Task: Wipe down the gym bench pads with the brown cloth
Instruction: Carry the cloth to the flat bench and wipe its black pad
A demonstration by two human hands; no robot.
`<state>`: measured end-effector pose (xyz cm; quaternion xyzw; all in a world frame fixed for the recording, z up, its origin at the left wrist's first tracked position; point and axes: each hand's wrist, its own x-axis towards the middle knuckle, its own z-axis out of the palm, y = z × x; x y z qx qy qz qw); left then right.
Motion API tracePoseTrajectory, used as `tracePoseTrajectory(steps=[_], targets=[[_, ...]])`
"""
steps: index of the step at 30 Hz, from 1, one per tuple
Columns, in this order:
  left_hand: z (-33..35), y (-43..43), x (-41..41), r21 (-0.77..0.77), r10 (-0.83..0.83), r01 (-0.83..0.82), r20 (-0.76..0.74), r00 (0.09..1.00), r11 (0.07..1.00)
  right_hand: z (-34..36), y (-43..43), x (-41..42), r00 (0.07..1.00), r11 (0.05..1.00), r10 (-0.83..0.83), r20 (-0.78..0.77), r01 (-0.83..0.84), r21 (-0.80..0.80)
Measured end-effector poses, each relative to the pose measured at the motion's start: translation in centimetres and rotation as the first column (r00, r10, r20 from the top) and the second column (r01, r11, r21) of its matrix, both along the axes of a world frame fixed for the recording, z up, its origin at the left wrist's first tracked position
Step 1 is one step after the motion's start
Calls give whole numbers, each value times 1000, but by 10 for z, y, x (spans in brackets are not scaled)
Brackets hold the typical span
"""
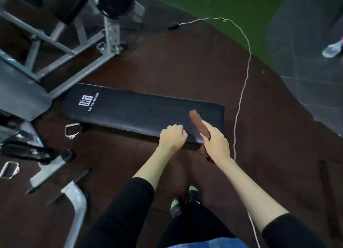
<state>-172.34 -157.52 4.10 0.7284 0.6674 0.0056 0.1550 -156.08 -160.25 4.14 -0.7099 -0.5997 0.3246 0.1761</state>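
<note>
Bench pad [130,112]: black, lying flat across the middle of the view, with a white logo [87,102] at its left end. Small pale specks show on its right half; what they are cannot be made out.

Brown cloth [197,121]: rolled or folded into a narrow strip. Its far end lies on the pad near the right end. Its lower end hangs past the pad's near edge and is mostly hidden under the wrist.

Right hand [216,141]: fingers wrapped round the middle of the cloth, gripping it above the pad's near right corner.

Left hand [172,137]: set on the pad's near edge, just left of the cloth and not touching it. Fingers are curled into a loose fist and nothing shows inside them.

Surroundings: a grey steel machine frame [74,50] stands beyond the pad's left end, cut off by the top and left borders. A metal stirrup handle [71,129] lies on the floor below the pad's near left edge. A white cord [241,97] runs from a black plug [173,25] past the pad's right end and on to the bottom border. A pale shoe [333,50] shows at the right border, its wearer out of view.
</note>
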Motion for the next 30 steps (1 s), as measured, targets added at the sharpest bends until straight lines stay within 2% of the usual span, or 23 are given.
tracePoseTrajectory(steps=[6, 10, 13, 16, 18, 22, 30], targets=[[-32, 39, 32, -23, -51, 51, 30, 998, 998, -23, 33, 29, 995, 995, -95, 22, 95, -34], [-71, 65, 48, 88, -75, 67, 95, 993, 994, -54, 57, 43, 988, 987, -147, 52, 150, -59], [-106, 79, 55, 122, -95, 85, 73, 993, 989, -87, 70, 49, 979, 981, -184, 86, 188, -44], [-142, 95, 58, 93, -125, 122, 20, 992, 988, -126, 84, 55, 971, 975, -207, 122, 215, -57], [-170, 105, 57, 22, -178, 177, 31, 984, 984, -154, 93, 57, 968, 975, -187, 166, 204, -92], [-222, 119, 54, 8, -197, 197, 90, 976, 980, -207, 113, 56, 958, 980, -147, 247, 175, -94], [-316, 128, 42, 177, -232, 214, 84, 969, 961, -302, 119, 38, 925, 999, 26, 380, -17, -27]])
